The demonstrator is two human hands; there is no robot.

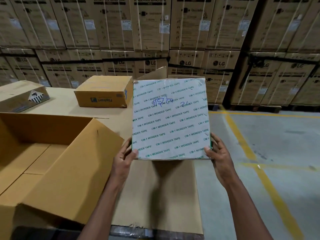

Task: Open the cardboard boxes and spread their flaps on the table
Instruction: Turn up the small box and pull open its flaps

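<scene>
- The left hand (127,157) and right hand (219,153) each curl round a lower corner of the tape-covered box (170,118), held above the table's (60,101) right end; a flap already stands up behind it.
- Judgement: set it down flat before spreading flaps.
- Left, the big open box (52,153) crowds the landing space; the two closed boxes (103,91) behind look unopened.

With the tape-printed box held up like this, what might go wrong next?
The white cardboard box printed with green "WONDER TAPE" lettering is held only at its lower corners by the left hand and right hand, so it may tip. It hangs partly past the cardboard-covered table, so a slip might drop it on the floor.
</scene>
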